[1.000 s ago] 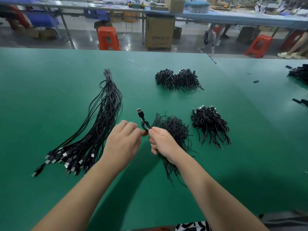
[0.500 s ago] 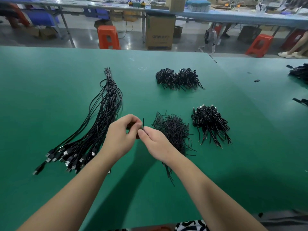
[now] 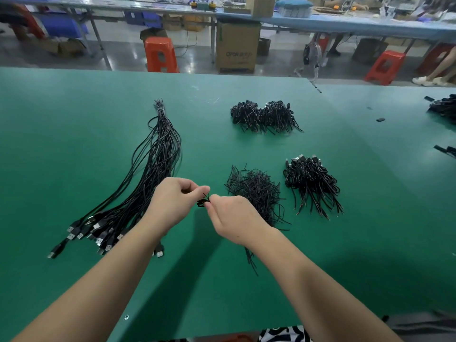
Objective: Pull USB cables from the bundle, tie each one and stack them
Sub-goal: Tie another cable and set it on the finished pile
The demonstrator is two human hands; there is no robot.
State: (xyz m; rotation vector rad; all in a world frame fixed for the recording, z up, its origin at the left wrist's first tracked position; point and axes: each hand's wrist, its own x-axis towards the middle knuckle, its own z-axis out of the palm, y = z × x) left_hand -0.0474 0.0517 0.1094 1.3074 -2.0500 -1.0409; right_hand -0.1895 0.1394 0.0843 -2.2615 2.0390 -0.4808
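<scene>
A long bundle of black USB cables [image 3: 150, 174] lies on the green table [image 3: 74, 124], plugs fanned out at the near left. My left hand [image 3: 172, 203] grips a small coiled USB cable [image 3: 202, 202], most of it hidden in the fist. My right hand [image 3: 232, 215] pinches a thin black twist tie at that coil. A loose heap of black ties [image 3: 254, 191] lies just right of my hands. A stack of tied cables [image 3: 311, 181] sits further right. A second pile of tied cables [image 3: 264, 116] lies at the back.
More black cables [image 3: 444, 109] lie at the table's right edge, with a small black piece [image 3: 380, 119] nearby. Beyond the far edge stand orange stools [image 3: 160, 54], a cardboard box [image 3: 238, 46] and another workbench.
The USB plug that stuck up between my hands has gone into my left fist. Both hands have drawn together around the coil, and my right fingers now pinch the tie.
</scene>
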